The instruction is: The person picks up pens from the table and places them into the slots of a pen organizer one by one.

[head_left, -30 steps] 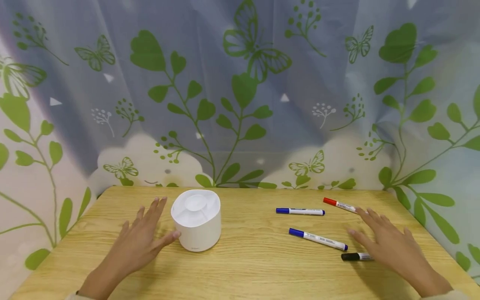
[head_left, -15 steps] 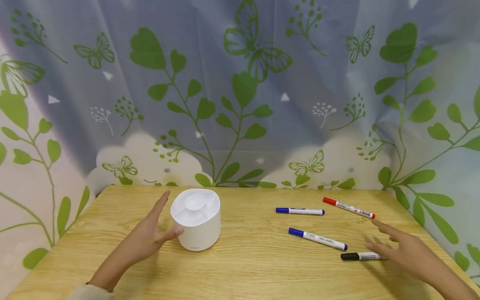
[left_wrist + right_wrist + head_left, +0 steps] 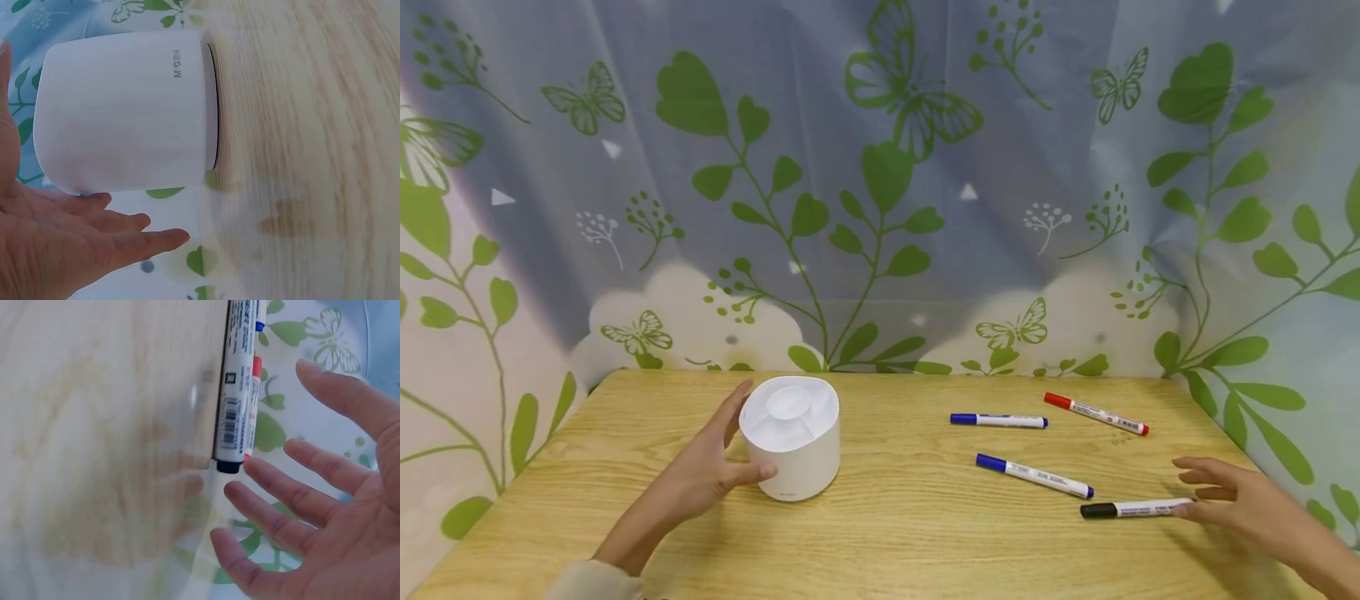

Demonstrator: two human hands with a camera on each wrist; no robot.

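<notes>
A white round desk organizer [image 3: 805, 471] with a slanted rim and inner compartments stands upright on the wooden table. My left hand [image 3: 700, 475] is at its left side, thumb across the front and fingers reaching behind. In the left wrist view those fingers [image 3: 137, 244] are extended rather than curled round the organizer; firm contact cannot be told. On the right, a black-capped marker [image 3: 1138, 508] lies flat. My right hand [image 3: 1255, 504] hovers at its right end, thumb overlapping it in the head view. The right wrist view shows the fingers [image 3: 275, 519] spread and holding nothing.
Two blue-capped markers [image 3: 1000, 421] lie right of the table's middle, one behind the other. A red-capped marker [image 3: 1097, 413] lies farther back on the right. Behind the table hangs a curtain [image 3: 880, 208] printed with leaves and butterflies.
My left hand has moved right, closer around the organizer's side. My right hand has drawn back rightward from over the red and black markers to the black one's end. The markers have not moved.
</notes>
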